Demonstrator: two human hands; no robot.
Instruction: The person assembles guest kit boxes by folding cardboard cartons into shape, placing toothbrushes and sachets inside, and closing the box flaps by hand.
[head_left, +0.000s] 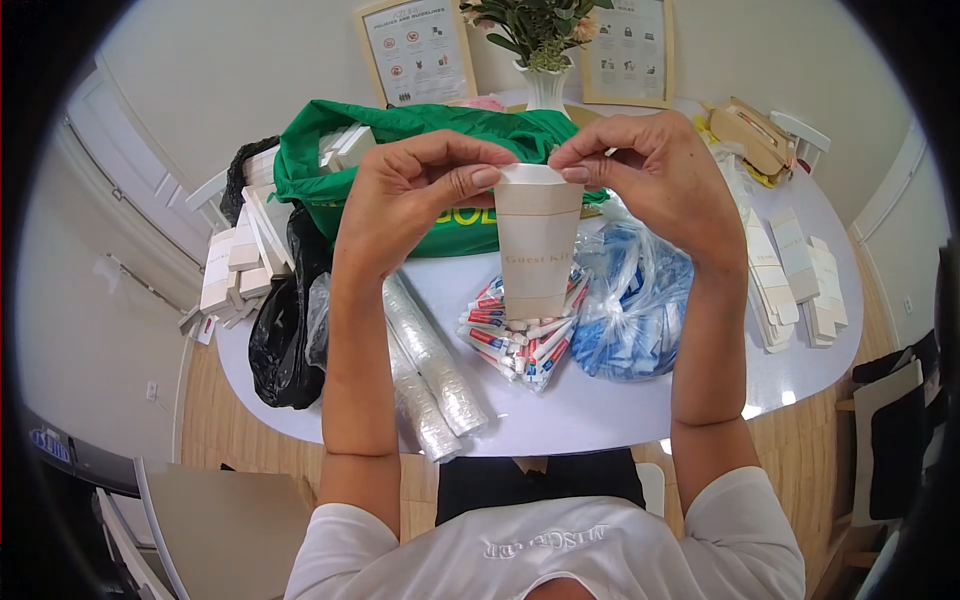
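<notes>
A cream paper box (538,235) printed "Guest Kit" hangs upright in front of me, its top edge pinched at both corners. My left hand (425,190) grips the left top corner between thumb and forefinger. At the right top corner, my right hand (650,175) does the same. The box overlaps a clear bag of small toothpaste tubes (515,350) lying on the table behind it. Beside that sits a knotted clear bag of blue-and-white packets (635,315). Two rolls of clear plastic (432,355) lie near my left forearm.
A green cloth bag (320,190) holding white boxes spans the back of the white table (540,420). Cream boxes are piled at left (245,250) and right (785,270). A black plastic bag (280,340), a flower vase (546,85) and a tan bag (755,135) surround the work area.
</notes>
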